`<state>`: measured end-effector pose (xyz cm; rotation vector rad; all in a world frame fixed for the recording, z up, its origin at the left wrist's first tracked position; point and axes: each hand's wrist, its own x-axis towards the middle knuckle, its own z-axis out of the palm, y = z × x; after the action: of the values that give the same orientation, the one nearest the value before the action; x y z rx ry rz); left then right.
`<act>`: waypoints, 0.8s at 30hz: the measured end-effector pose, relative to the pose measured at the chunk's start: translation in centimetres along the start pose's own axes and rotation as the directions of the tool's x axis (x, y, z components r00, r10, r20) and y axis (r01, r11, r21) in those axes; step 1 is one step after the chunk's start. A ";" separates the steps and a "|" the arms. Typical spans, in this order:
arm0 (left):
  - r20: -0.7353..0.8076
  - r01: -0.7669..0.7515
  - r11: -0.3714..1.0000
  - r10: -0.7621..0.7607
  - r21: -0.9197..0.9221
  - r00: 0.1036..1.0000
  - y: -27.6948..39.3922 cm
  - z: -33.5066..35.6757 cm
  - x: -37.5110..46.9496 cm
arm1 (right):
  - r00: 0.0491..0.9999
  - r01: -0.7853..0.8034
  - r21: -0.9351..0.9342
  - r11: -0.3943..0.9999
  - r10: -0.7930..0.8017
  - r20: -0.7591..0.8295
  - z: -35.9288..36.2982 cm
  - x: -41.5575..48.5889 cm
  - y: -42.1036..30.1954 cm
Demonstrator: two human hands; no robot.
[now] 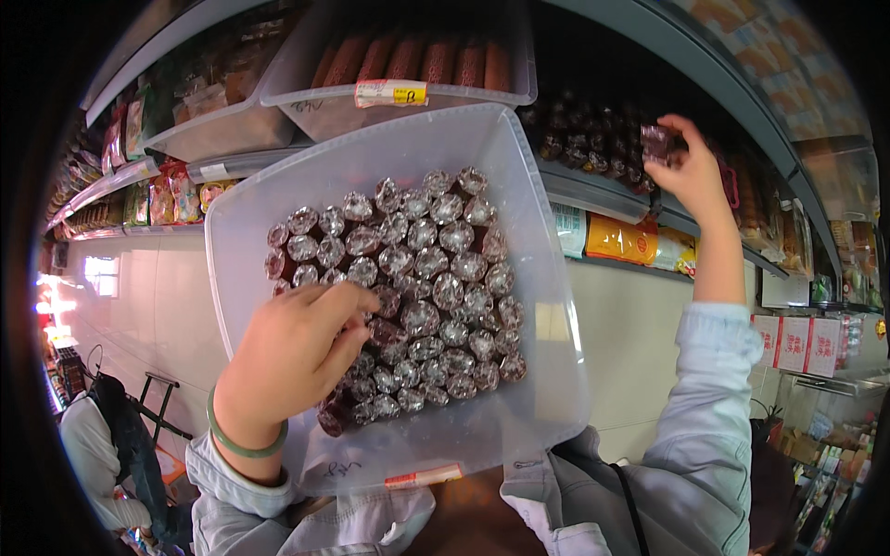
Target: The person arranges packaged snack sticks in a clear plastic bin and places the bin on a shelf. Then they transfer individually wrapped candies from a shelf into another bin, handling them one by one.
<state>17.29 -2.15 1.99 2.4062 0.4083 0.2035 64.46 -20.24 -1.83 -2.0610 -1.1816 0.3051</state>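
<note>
A translucent plastic bin [549, 410] is in front of my chest, tilted. Inside stand many dark red rolls in clear wrap [421, 316], their shiny twisted ends facing up. My left hand [299, 354], with a green bangle [247, 452] at the wrist, reaches in over the left side. Its fingertips touch the rolls around a tilted one [386, 332]; whether they grip it is unclear. Out to the right, my right hand [688, 167] pinches a wrapped dark red piece [656, 142] between thumb and fingers, beside similar dark wrapped pieces [591, 139] on the shelf.
Behind the bin, another clear bin [313, 118] holds long reddish packs [403, 59]. Bagged goods [619, 240] sit on the lower right shelf, under a grey shelf edge [723, 83]. A person in a white sleeve [94, 452] is at the left, near a black-framed stand [160, 410].
</note>
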 end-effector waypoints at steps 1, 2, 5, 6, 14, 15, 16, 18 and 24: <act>0.010 0.008 1.000 -0.008 -0.008 1.000 0.0 -0.1 0.1 | 0.999 0.028 0.025 0.999 -0.027 -0.036 0.1 2.1 1.4; 0.022 0.017 1.000 -0.016 -0.016 1.000 0.1 -0.2 0.3 | 0.998 0.045 -0.094 0.995 -0.048 -0.031 0.1 4.4 2.6; 0.038 0.049 0.998 -0.048 -0.027 0.998 0.1 -0.4 1.0 | 0.980 0.189 -0.240 0.952 -0.198 -0.012 0.6 10.7 6.5; 0.043 0.054 0.998 -0.053 -0.018 0.998 0.1 -0.4 1.3 | 0.971 0.223 -0.306 0.926 -0.237 -0.010 0.9 12.9 7.7; 0.094 0.145 0.989 -0.145 0.008 0.985 0.7 -0.5 1.6 | 0.963 0.263 -0.652 0.712 -0.236 0.131 4.1 19.2 15.0; 0.097 0.147 0.989 -0.148 0.014 0.984 0.7 -0.6 1.7 | 0.962 0.265 -0.658 0.705 -0.240 0.130 4.4 19.2 15.2; 0.100 0.148 0.989 -0.149 0.019 0.984 0.7 -0.6 1.8 | 0.981 0.195 -0.672 0.714 -0.130 0.146 4.3 19.1 15.2; 0.124 0.158 0.987 -0.159 0.014 0.980 0.7 -0.8 2.0 | 0.965 0.245 -0.629 0.738 -0.124 0.231 4.3 19.0 15.0; 0.134 0.172 0.985 -0.172 0.012 0.976 0.9 -0.8 2.1 | 0.944 0.296 -0.655 0.695 -0.107 0.314 4.7 19.0 13.8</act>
<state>19.30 -1.59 3.22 2.3536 0.5505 -0.0360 81.43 -6.73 -11.97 -2.5382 -1.8938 -0.0086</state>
